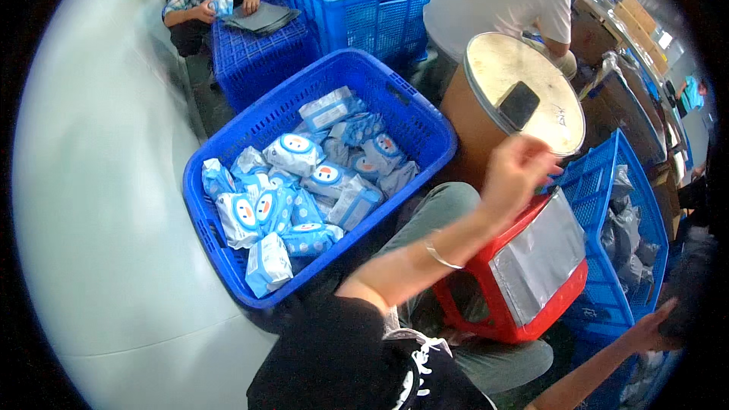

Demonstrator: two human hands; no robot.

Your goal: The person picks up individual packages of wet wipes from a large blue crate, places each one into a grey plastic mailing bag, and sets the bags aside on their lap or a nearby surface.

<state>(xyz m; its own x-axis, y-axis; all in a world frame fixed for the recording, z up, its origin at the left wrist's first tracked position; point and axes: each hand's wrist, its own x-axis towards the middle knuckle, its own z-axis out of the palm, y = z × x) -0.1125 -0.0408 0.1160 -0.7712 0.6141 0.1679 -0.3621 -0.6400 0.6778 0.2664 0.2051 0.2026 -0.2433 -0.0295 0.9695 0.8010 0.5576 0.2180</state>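
Observation:
My left hand (519, 172), with a bangle on its wrist, is raised over the red stool near the rim of the drum. Its fingers are loosely curled, slightly blurred and apart, with nothing visible in them. At the lower right, my right hand (654, 328) is closed on the edge of a dark plastic bag (691, 300), mostly lost in the dark rim of the picture. A silvery-grey sheet (538, 257) covers the top of the red stool (474, 300) in front of me. To the left, a blue basket (209, 247) holds several blue-and-white soft packs (296, 153).
A round drum (558, 95) with a black phone-like object (519, 105) on its lid stands ahead. At right, a blue crate (588, 190) holds grey plastic bags (626, 235). Two people sit beyond, near another blue crate (357, 7). A pale wall (106, 182) runs along the left.

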